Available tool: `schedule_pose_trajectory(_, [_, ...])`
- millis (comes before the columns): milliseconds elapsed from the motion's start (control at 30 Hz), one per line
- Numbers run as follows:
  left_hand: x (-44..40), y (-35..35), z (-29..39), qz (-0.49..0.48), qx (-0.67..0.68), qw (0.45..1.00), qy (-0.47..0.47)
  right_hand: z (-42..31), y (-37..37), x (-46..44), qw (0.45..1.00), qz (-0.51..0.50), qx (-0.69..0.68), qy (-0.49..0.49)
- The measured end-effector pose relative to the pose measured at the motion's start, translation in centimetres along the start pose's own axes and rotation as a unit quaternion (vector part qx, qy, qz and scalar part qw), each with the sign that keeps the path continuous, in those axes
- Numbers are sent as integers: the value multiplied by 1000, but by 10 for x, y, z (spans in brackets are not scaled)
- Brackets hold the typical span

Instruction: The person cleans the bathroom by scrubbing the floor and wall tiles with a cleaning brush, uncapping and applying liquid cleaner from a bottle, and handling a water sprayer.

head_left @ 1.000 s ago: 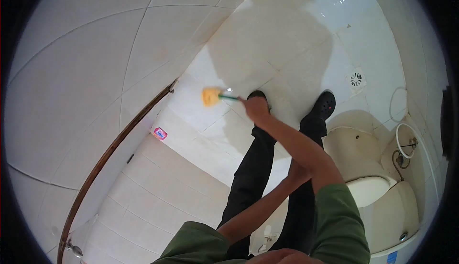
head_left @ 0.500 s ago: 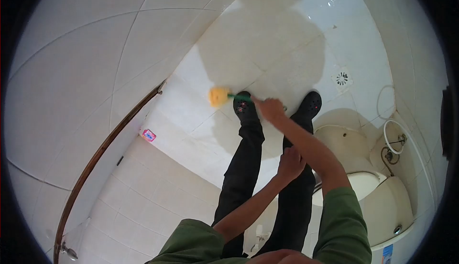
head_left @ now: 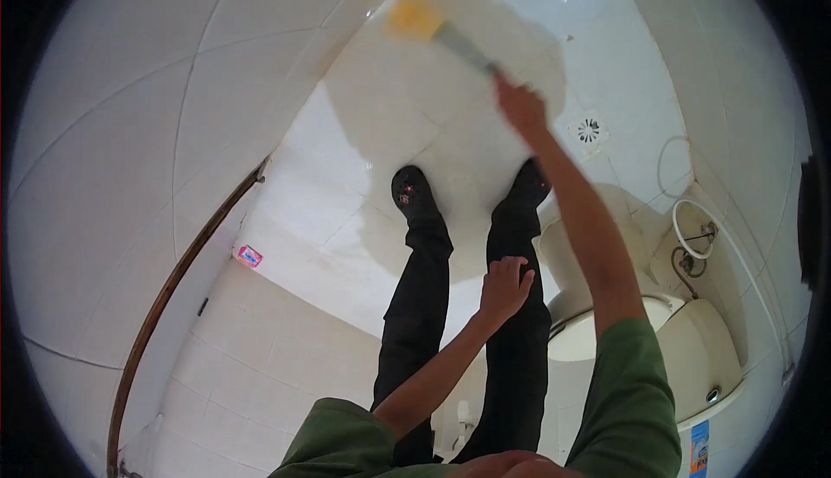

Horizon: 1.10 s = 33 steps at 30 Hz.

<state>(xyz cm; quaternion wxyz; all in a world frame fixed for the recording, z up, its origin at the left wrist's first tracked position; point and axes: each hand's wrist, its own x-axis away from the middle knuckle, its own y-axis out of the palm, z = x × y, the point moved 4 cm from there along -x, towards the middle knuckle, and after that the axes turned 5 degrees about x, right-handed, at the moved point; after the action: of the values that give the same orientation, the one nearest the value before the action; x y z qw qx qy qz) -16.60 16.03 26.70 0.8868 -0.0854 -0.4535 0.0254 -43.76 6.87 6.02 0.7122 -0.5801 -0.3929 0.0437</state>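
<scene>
My right hand [head_left: 521, 108] is wrapped round the green handle of a brush [head_left: 414, 19] with a yellow-orange head. Motion blurs the brush, which is stretched out to the upper left over the tiled floor [head_left: 450, 115], near the foot of the wall; whether its head touches the floor I cannot tell. My left hand [head_left: 505, 289] rests on or just over my right thigh or knee, empty, with its fingers apart.
Beside my right leg stands a toilet [head_left: 692, 348], with a hose [head_left: 736, 244] behind it. A floor drain [head_left: 589, 130] lies beyond my right shoe. A pink packet [head_left: 249, 256] sits at the left, near a brown-edged door [head_left: 186, 262].
My right hand has swung the brush from beside my left shoe forward to the far floor near the wall. My left hand has come away from the right arm, its fingers now spread.
</scene>
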Motion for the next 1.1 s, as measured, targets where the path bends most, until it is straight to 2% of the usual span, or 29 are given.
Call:
schedule_pose_trajectory(33, [1,0,0,4,1,1000,-1,33,-15,-23,986,-28,-124,107])
schedule_pose_trajectory(67, [1,1,1,9,5,1000,1,71,-12,-49,964,-15,-209,165])
schedule_pose_trajectory(100, [-2,1,2,9,9,1000,0,91,-8,-54,948,133,-256,130])
schedule_pose_trajectory(200, [-3,5,11,6,25,1000,4,30,-26,-19,998,-25,-36,33])
schedule_pose_trajectory(233, [-4,5,11,6,26,1000,9,13,-31,-5,996,-40,-17,-76])
schedule_pose_trajectory(267, [-3,4,11,4,25,1000,12,4,-54,1,986,-132,-7,-105])
schedule_pose_trajectory(333, [-6,-5,17,3,24,1000,-5,38,-45,-36,995,-66,27,-75])
schedule_pose_trajectory(367, [-8,-8,18,12,27,1000,-4,59,-49,-56,999,-49,22,0])
schedule_pose_trajectory(400, [-11,-11,19,23,31,999,-3,88,-50,-80,991,-33,-99,88])
schedule_pose_trajectory(433, [-13,-13,20,23,35,999,-4,123,-41,-108,978,7,-131,164])
schedule_pose_trajectory(467, [-14,-14,23,22,39,999,-4,134,-67,-108,956,77,-223,173])
schedule_pose_trajectory(533, [-16,-16,27,22,44,999,2,129,-38,-116,961,34,-202,183])
schedule_pose_trajectory(567, [-16,-15,30,21,48,999,8,107,-38,-102,985,0,-113,128])
schedule_pose_trajectory(633, [-21,-15,32,32,54,998,27,60,-58,-63,998,10,21,-65])
schedule_pose_trajectory(667, [-24,-18,34,37,58,997,23,47,-99,-48,990,-133,-9,-48])
schedule_pose_trajectory(733, [-26,-24,36,39,65,997,14,82,-93,-76,998,-49,14,-28])
schedule_pose_trajectory(767, [-27,-25,36,44,61,997,13,108,-80,-101,999,-28,-14,37])
schedule_pose_trajectory(800, [-31,-28,36,48,60,997,15,134,-77,-121,990,-12,-114,84])
schedule_pose_trajectory(833, [-30,-28,37,47,61,997,15,150,-90,-133,987,22,-94,126])
schedule_pose_trajectory(867, [-28,-26,38,44,63,997,15,167,-85,-144,979,82,-130,131])
schedule_pose_trajectory(933, [-32,-24,33,37,65,997,16,160,-89,-118,978,57,-154,127])
schedule_pose_trajectory(1000, [-28,-16,37,26,72,997,16,147,-53,-70,994,-35,-35,93])
schedule_pose_trajectory(1067, [-30,-13,36,26,71,997,18,122,-75,-26,989,-147,-12,-7])
schedule_pose_trajectory(1100, [-32,-10,33,35,70,997,20,131,-70,-30,994,-94,22,-47])
